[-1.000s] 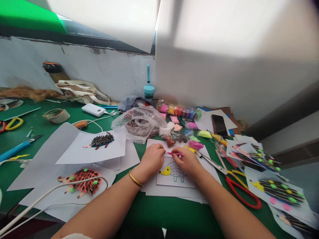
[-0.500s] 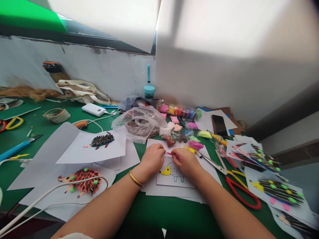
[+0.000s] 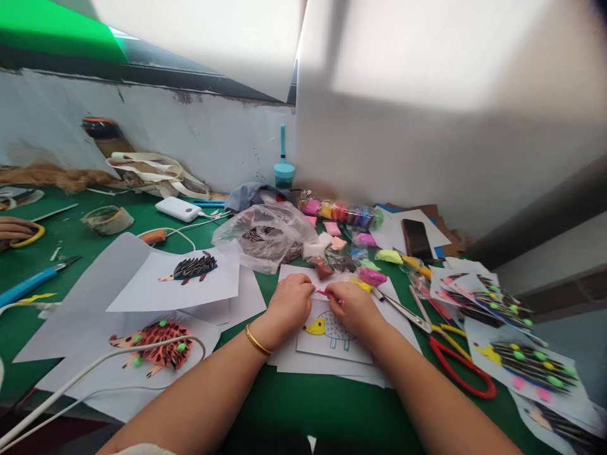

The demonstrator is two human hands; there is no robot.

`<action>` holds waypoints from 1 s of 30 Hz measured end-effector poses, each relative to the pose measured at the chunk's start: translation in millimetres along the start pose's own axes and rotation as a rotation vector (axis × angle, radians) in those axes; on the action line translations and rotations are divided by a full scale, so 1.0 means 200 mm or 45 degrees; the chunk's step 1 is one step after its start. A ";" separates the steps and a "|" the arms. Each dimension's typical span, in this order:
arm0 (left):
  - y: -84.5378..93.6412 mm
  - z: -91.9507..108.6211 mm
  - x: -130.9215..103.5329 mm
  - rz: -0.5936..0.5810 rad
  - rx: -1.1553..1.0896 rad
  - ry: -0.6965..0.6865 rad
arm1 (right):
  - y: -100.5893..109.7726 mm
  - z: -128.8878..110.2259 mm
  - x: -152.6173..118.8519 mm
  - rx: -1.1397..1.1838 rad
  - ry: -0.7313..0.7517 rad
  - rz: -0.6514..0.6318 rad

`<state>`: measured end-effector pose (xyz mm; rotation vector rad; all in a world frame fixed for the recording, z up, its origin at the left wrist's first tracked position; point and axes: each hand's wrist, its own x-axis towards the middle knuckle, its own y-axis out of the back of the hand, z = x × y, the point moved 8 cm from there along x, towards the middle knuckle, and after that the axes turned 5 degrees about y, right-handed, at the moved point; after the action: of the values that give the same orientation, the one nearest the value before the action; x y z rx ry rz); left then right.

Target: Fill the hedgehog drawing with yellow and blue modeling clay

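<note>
Hedgehog drawing [image 3: 334,335] — beneath right hand [image 3: 353,308], beside left hand [image 3: 293,303]

Left hand [image 3: 291,303] and right hand [image 3: 353,309] nearly meet, fingers curled.

No readable text, label, brand, number or sign shows on anything

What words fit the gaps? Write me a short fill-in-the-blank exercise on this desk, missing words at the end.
The bracelet circles the ____ wrist.
The drawn hedgehog has a ____ head.
The right hand pinches a thin ____ strip.
The phone lies on white ____.
Missing words: left; yellow; pink; paper.
</note>
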<state>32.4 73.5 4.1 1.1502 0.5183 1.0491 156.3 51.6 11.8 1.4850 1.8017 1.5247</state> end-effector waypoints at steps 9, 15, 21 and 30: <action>0.00 0.00 0.00 0.010 -0.007 0.001 | 0.00 -0.01 0.00 0.022 0.034 0.046; -0.01 -0.01 0.01 0.002 0.001 0.001 | 0.07 0.03 -0.01 0.101 0.001 0.159; -0.01 -0.01 0.01 0.031 -0.031 -0.004 | 0.07 0.07 -0.02 0.217 -0.127 0.113; 0.02 0.00 0.01 0.081 -0.095 -0.035 | 0.05 0.11 -0.02 0.254 -0.224 0.070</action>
<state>30.9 74.9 8.6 1.1201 0.4200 1.0973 180.8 57.2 11.3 1.7157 1.8656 1.2237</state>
